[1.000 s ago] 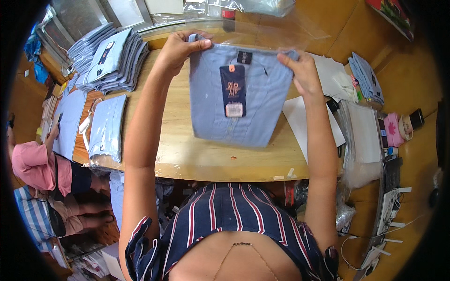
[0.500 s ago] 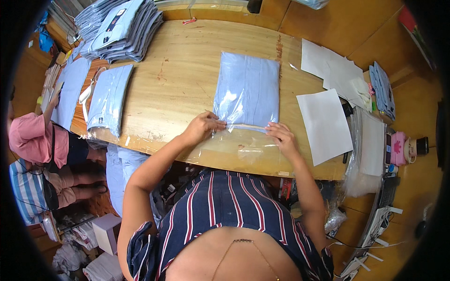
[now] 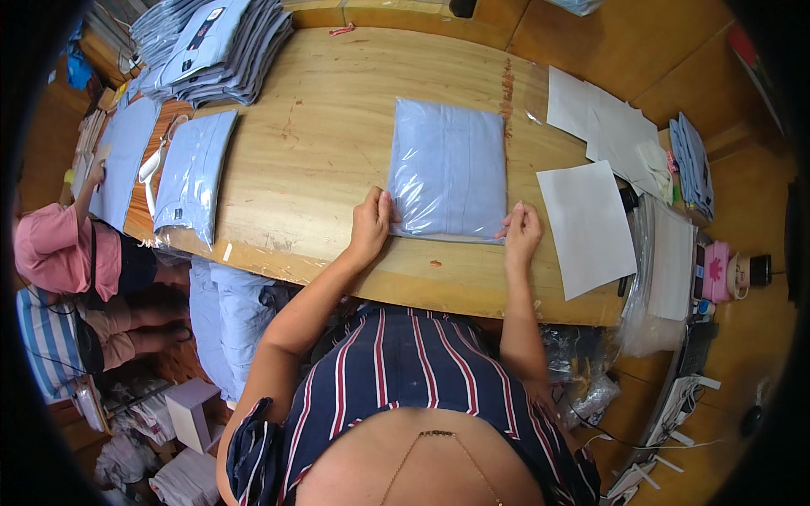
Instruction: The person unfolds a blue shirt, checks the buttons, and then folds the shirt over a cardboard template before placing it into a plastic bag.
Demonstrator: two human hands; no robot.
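A folded light-blue shirt (image 3: 447,173) in a clear plastic bag lies flat on the wooden table in front of me. At its lower left edge my left hand (image 3: 369,226) is closed, thumb against fingers, on the side of the bag. My right hand (image 3: 521,231) pinches the lower right corner of the bag with curled fingers. The bag's near edge runs straight between the two hands, and no loose flap shows there. Exactly how much plastic each hand grips is hidden.
White paper sheets (image 3: 585,228) lie right of the shirt, beside a stack of clear bags (image 3: 641,261). At left are another bagged shirt (image 3: 196,173) and a tall shirt stack (image 3: 219,55). A person in a pink top (image 3: 59,244) works at the far left.
The clear flap that stretched toward me from the bag's near edge no longer shows. Both hands have moved from that edge to the bag's lower sides.
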